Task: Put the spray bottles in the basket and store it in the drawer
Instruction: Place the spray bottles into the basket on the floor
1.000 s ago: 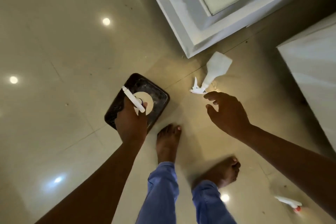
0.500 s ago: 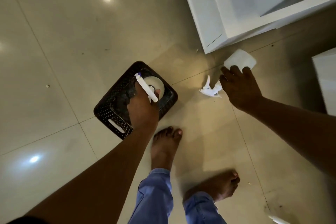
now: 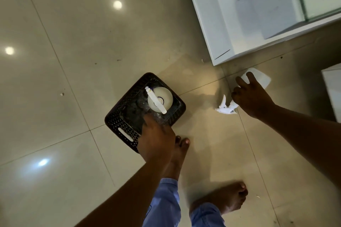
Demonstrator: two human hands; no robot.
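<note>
A dark perforated basket sits on the tiled floor. One white spray bottle stands upright inside it, its trigger head pointing up-left. My left hand hovers over the basket's near right corner, fingers loose, holding nothing and apart from that bottle. To the right, a second white spray bottle lies on the floor with its trigger head pointing left. My right hand lies over its neck and shoulder, fingers wrapped on it.
A white cabinet with an open drawer stands at the top right, its corner close to the lying bottle. Another white unit is at the right edge. My bare feet stand just below the basket.
My left hand has let go of the bottle, left it standing in the basket and drawn back toward me. My right hand has settled lower over the lying bottle's neck.
</note>
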